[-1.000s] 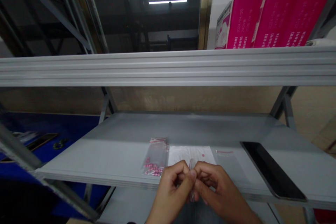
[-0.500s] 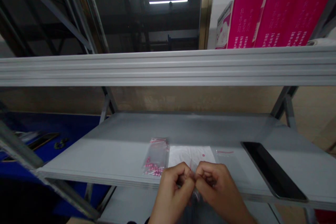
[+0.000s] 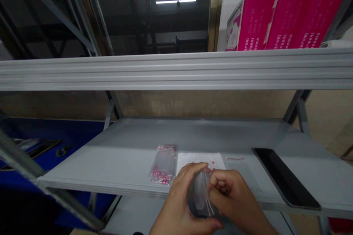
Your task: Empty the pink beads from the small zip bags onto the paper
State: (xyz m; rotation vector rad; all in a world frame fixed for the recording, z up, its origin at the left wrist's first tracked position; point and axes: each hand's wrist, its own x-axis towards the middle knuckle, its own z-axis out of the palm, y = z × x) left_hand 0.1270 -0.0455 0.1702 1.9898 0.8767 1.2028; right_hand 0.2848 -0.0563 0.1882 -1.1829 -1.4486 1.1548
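Above the shelf's front edge, my left hand point(image 3: 178, 203) curves around a small clear zip-lock bag point(image 3: 200, 191), thumb below and fingers above. My right hand point(image 3: 233, 196) is closed in a pinch at the bag's right side, by its zip edge; whether a bead is in the fingers is hidden. Just beyond the hands lies a white sheet point(image 3: 190, 158), with a small pink bead point(image 3: 213, 162) on it. To its left is a pile of zip-lock bags point(image 3: 164, 165) with pink beads in their bottoms. Right of the sheet lies a flat clear bag point(image 3: 240, 167) with a red strip.
A black tablet point(image 3: 286, 180) lies at the right of the grey shelf point(image 3: 110, 158), its near end by the front edge. A thick metal beam point(image 3: 138, 71) crosses above. Pink boxes point(image 3: 289, 14) stand upper right. A blue surface point(image 3: 82, 132) is at left.
My hands were together, fingertips touching at the bag's top. Now the left hand has opened out around the bag, which shows more fully, and the right hand pinches at its side.
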